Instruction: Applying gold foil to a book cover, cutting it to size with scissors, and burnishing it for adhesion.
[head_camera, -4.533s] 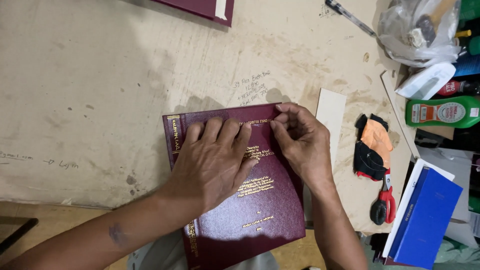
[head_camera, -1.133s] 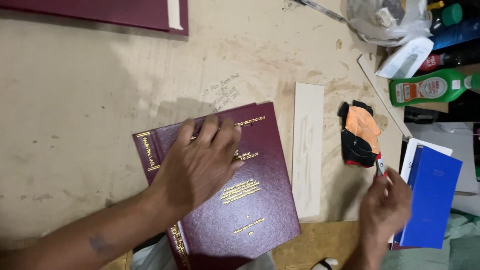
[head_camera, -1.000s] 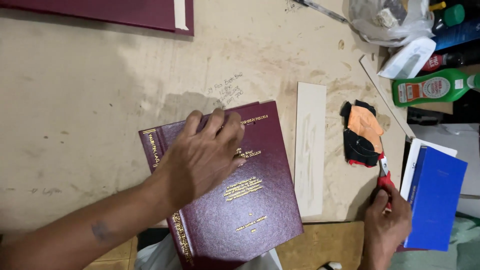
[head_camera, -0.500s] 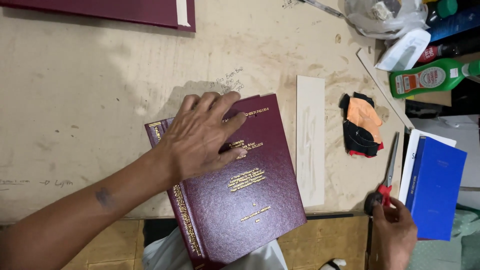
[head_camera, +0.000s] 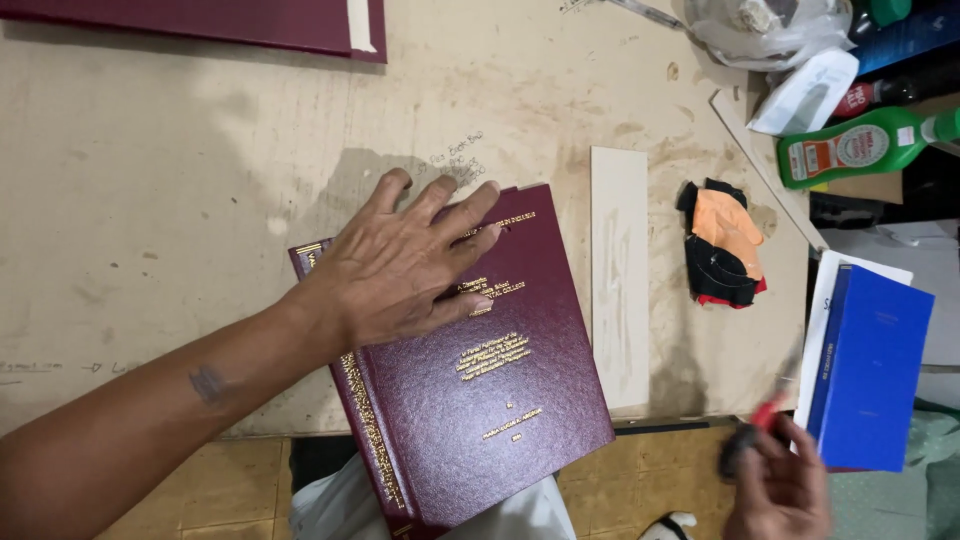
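Meanwhile, left hand (head_camera: 400, 270) lies flat, fingers spread, on maroon book (head_camera: 470, 370), long axis 11-to-5 on worktop (head_camera: 150, 200) | right hand (head_camera: 785, 490) at book's 4 o'clock, fingers closed on red-handled scissors (head_camera: 765, 425).

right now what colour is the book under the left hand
Maroon with gold lettering, head view: book.

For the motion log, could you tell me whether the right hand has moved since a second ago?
Yes. The right hand, gripping red-handled scissors, has drawn back from the orange-black cloth toward the person, beside the blue book.
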